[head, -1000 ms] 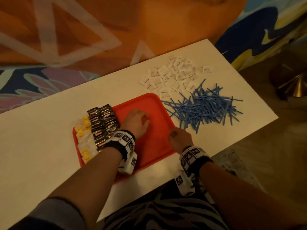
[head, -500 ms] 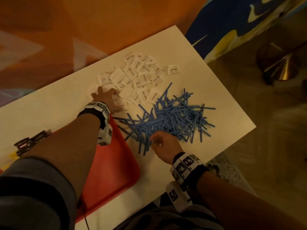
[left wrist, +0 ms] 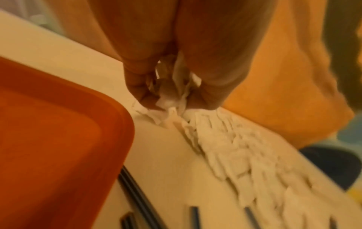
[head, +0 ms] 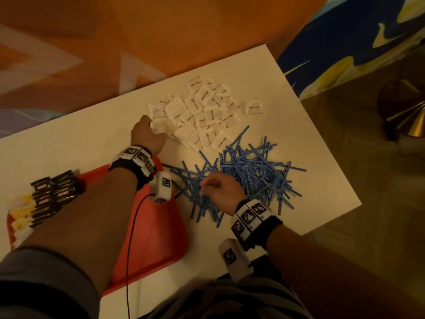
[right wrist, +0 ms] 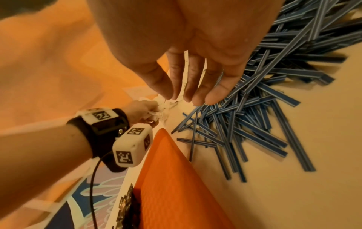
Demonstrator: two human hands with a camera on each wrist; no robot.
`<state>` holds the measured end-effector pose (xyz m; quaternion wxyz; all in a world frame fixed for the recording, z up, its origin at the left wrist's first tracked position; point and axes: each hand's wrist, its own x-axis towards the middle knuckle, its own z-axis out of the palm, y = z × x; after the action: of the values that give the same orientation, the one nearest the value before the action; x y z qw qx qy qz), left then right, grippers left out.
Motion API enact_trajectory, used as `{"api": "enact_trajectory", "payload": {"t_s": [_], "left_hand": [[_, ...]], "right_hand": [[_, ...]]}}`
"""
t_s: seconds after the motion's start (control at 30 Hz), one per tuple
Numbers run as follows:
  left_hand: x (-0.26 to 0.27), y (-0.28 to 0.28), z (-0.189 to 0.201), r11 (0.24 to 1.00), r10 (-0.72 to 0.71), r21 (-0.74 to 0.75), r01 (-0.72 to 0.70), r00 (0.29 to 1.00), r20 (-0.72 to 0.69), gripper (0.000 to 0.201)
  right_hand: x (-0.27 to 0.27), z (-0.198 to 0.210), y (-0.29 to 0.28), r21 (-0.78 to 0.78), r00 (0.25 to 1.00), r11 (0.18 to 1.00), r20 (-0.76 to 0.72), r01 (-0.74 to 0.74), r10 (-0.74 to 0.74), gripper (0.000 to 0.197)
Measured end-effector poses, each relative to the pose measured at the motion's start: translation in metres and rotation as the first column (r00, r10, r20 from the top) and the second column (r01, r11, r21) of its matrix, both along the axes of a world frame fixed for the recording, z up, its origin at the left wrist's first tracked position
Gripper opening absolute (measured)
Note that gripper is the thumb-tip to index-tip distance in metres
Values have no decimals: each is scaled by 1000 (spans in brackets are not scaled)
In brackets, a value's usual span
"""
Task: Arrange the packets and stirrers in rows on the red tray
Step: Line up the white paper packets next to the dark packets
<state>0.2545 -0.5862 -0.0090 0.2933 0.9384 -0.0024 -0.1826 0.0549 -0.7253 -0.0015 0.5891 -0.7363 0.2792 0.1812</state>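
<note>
The red tray (head: 156,238) lies at the near left of the white table (head: 69,153). Rows of dark packets (head: 53,192) and of yellow and white packets (head: 23,212) stand at its left end. Beyond the tray's far corner is a loose pile of white sugar packets (head: 202,116). My left hand (head: 147,134) is at that pile's left edge, its fingers (left wrist: 141,93) curled round a bunch of white packets (left wrist: 170,99). Right of the tray lies a heap of blue stirrers (head: 248,171). My right hand (right wrist: 192,93) hovers over the heap's near left side with straight fingers, holding nothing.
Orange patterned fabric (head: 161,31) runs behind the table's far edge. A brass cone-shaped object (head: 409,120) stands on the floor to the right. A black cable (head: 131,238) hangs from my left wrist across the tray. The tray's middle and right part is bare.
My left hand left the tray, reached the white packet pile and closed on packets. My right hand moved from the tray's edge onto the stirrer heap. The camera swung right.
</note>
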Motion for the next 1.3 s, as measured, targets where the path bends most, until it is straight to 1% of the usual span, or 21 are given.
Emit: {"api": "enact_trajectory", "payload": {"t_s": [0.07,0.13,0.2,0.27,0.3,0.33,0.4,0.47,0.53,0.6,0.67,0.73,0.8,0.87,0.93,1.0,1.07,1.13,1.2,1.23,1.3], "left_hand": [[-9,10,18,965,160,-197,-175,983,-93,28],[-18,22,36,847,249,-416,-332,938,-241,36],[-30,37,48,709,295,-524,-473,873,-389,38],[-44,52,62,564,321,-566,-601,791,-520,29],[-53,58,72,508,319,-577,-639,762,-563,24],[-63,63,81,462,291,-598,-655,749,-595,25],[-79,74,93,409,202,-641,-650,749,-631,37],[-95,88,107,408,172,-682,-607,785,-596,40],[-109,107,115,370,158,-742,-558,825,-542,44],[-119,126,120,309,152,-777,-549,835,-529,38],[-129,144,129,271,155,-783,-560,828,-539,21],[-138,162,140,288,126,-778,-558,828,-547,5],[-145,179,146,350,135,-757,-552,829,-543,19],[-150,196,151,374,189,-711,-596,799,-571,33],[-155,213,153,414,210,-684,-601,794,-570,45],[-160,228,156,500,213,-664,-556,822,-528,49],[-164,242,159,596,210,-635,-491,859,-467,53],[-167,253,162,635,191,-626,-452,878,-440,62],[-170,262,167,606,181,-635,-479,861,-476,70],[-170,266,168,557,163,-659,-505,845,-510,73],[-171,274,168,415,155,-703,-578,806,-571,77]], "right_hand": [[11,8,5,17,1000,1000,9,-9,9,9],[25,20,12,23,999,999,25,-43,42,11],[38,36,22,38,996,998,74,-59,56,13],[49,54,34,30,985,997,154,-78,72,14],[53,62,41,12,976,995,196,-99,94,16],[57,72,48,-8,965,992,231,-123,122,20],[64,90,64,-32,941,985,291,-169,171,25],[68,105,80,-60,916,978,341,-201,209,21],[66,119,97,-82,896,976,385,-203,219,16],[61,130,116,-57,879,979,431,-196,201,15],[57,139,135,-57,873,980,447,-190,195,21],[54,146,152,-60,888,981,417,-184,192,25],[51,152,169,-17,905,977,372,-215,206,25],[48,156,187,25,908,959,329,-282,258,25],[42,159,206,0,898,942,302,-336,320,27],[35,161,224,-41,890,938,304,-345,341,25],[29,163,240,-25,894,947,323,-319,310,21],[24,163,254,-4,904,960,336,-279,264,17],[20,162,266,32,919,972,335,-231,207,21],[18,163,271,64,928,977,332,-202,170,23],[14,163,278,151,944,978,319,-142,88,23]]}}
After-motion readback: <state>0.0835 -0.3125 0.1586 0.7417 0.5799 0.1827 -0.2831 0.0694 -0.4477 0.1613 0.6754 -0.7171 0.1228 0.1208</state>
